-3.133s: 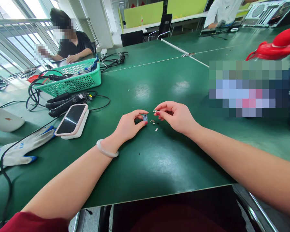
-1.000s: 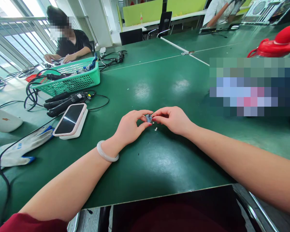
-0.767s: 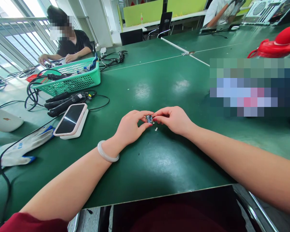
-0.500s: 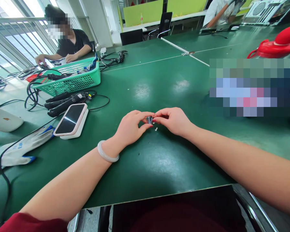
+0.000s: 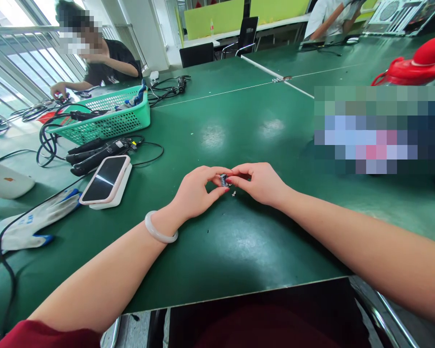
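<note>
Between the fingertips of both hands is a small dark grey part with a metallic look [image 5: 224,180]; its exact kind is too small to make out. My left hand [image 5: 198,191] grips it from the left, thumb below and fingers above. From the right, my right hand [image 5: 261,182] pinches at its edge with thumb and forefinger, which partly hide it. On the green table [image 5: 235,251] just under the right fingertips lies a tiny pale piece [image 5: 234,193].
To the left lie a phone on a white box [image 5: 107,181], black handheld devices with cables [image 5: 101,152] and a white-blue glove [image 5: 39,222]. Behind them stands a green basket [image 5: 112,118]. A person [image 5: 105,63] sits beyond it. A red-topped container [image 5: 402,70] stands far right.
My hands stay almost in place around the small part, with only a slight shift of the fingers. The person across the table has raised one hand towards the head.
</note>
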{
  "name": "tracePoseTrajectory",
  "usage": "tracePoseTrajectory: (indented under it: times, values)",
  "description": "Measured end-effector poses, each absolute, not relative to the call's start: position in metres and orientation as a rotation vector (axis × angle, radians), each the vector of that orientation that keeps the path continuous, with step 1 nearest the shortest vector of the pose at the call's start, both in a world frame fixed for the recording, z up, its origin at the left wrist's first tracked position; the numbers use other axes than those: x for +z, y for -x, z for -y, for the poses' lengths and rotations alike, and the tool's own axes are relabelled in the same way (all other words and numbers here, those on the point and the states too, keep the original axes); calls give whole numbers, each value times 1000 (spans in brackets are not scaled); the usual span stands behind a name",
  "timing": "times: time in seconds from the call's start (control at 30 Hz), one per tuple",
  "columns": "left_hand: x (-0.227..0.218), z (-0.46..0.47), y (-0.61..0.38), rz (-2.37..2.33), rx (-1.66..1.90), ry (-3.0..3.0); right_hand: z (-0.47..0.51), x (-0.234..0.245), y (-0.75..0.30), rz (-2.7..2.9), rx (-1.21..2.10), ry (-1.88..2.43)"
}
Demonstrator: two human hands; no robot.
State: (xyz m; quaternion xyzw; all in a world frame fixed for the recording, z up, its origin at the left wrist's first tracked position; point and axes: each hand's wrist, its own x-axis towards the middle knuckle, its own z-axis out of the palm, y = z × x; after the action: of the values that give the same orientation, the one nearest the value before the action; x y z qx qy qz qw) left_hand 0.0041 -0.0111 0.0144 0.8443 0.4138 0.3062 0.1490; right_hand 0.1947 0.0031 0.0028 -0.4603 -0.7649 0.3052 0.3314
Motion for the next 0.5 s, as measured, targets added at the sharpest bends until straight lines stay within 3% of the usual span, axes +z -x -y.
tracePoseTrajectory:
  times: [0.5]
  values:
    - [12,9,-5,-1309,928,-2339,-9,2,-194,1600,1230,1110]
